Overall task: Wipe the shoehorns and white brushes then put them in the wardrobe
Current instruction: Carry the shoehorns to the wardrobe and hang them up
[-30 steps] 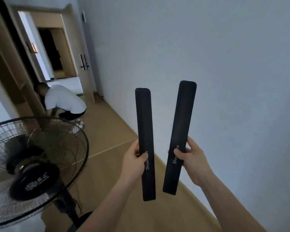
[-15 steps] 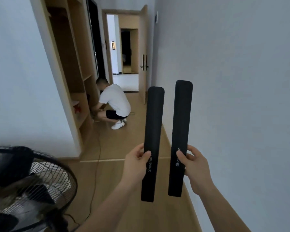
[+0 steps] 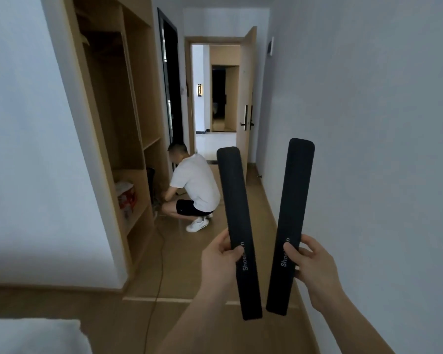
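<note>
from the head camera, two long black shoehorns are up in the air over the wooden floor [image 3: 113, 315]. the left hand [image 3: 221, 259] has its fingers and thumb wrapped around the left shoehorn [image 3: 237, 213] low down, by the white word on it, and the right hand [image 3: 311, 264] grips the right shoehorn [image 3: 293, 213] the same way. the tops lean apart and the bottoms come close, like a v. each one looks like a flat, straight strip with round corners and a dull, a bit fuzzy black skin. i think they are light and stiff, so one hand each is enough, and the rough skin should not slip. holding by the word looks good, but the long top could bump the wall [image 3: 368, 123]. the open wooden wardrobe [image 3: 128, 123] is on the left, well apart from the hands, and a person [image 3: 195, 185] in a white shirt crouches next to it.
</note>
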